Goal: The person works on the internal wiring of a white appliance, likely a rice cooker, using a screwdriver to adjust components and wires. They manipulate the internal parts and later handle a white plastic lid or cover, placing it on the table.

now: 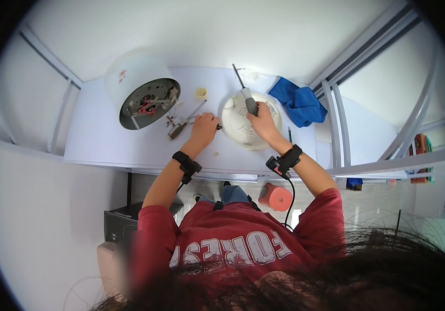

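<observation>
My right hand (263,123) grips the dark handle of a screwdriver (249,101) whose shaft points away toward the far table edge. The hand rests over a round cream-white plate-shaped part (238,132) lying flat on the white table (108,140). My left hand (205,127) is closed at that part's left rim, pinching something small and dark that I cannot make out. Both wrists wear black bands.
A white cylindrical appliance body (142,93) lies on its side at the back left, its open base showing red wires. Loose small parts (178,127) and a yellowish ring (201,93) lie between it and my hands. A blue cloth (299,103) sits back right. A pink cup-like object (275,197) is below the table.
</observation>
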`<state>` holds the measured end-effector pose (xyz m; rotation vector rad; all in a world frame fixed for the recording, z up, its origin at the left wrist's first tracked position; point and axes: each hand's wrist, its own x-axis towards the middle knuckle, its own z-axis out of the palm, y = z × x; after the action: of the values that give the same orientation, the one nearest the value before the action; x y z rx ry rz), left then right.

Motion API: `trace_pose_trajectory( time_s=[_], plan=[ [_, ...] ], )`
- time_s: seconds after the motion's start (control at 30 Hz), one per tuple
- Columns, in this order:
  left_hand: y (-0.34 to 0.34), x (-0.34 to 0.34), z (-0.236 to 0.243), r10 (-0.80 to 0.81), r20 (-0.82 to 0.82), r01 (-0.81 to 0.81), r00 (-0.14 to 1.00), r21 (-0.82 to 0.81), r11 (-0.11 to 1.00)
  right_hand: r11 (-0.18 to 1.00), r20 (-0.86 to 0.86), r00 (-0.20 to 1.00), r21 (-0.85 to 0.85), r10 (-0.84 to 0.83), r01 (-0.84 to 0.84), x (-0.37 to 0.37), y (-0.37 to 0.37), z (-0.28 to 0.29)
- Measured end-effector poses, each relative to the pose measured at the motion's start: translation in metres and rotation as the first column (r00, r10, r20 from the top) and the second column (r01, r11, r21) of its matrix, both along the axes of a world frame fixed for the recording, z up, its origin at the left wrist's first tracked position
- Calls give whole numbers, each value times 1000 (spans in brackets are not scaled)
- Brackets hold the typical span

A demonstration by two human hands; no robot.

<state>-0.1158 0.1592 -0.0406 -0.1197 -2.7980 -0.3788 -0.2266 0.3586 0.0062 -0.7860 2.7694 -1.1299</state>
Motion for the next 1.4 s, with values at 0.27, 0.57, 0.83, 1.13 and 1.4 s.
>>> trace_pose_trajectory(
  time_s=[0.27, 0.57, 0.83, 1.13, 1.4],
  plan=[
    [15, -9, 51, 30, -93, -26, 995, 44, 999, 948, 66, 946, 43, -318, 316, -33, 79, -11],
    [52, -12, 56, -225, 356, 128, 907, 275, 953, 959, 169, 944, 46, -285, 281, -41, 69, -21],
    [46, -26, 48, -244, 256, 139, 935, 370, 919, 979, 127, 974, 100, -190, 178, -48, 46, -24],
    [42, -93, 45, -215, 144, 122, 966, 481, 868, 874, 42, 938, 379, -343, 303, -42, 78, -36],
    [45, -117, 39, -251, 90, 169, 964, 521, 836, 871, -53, 957, 402, -285, 282, -37, 87, -46]
  ],
)
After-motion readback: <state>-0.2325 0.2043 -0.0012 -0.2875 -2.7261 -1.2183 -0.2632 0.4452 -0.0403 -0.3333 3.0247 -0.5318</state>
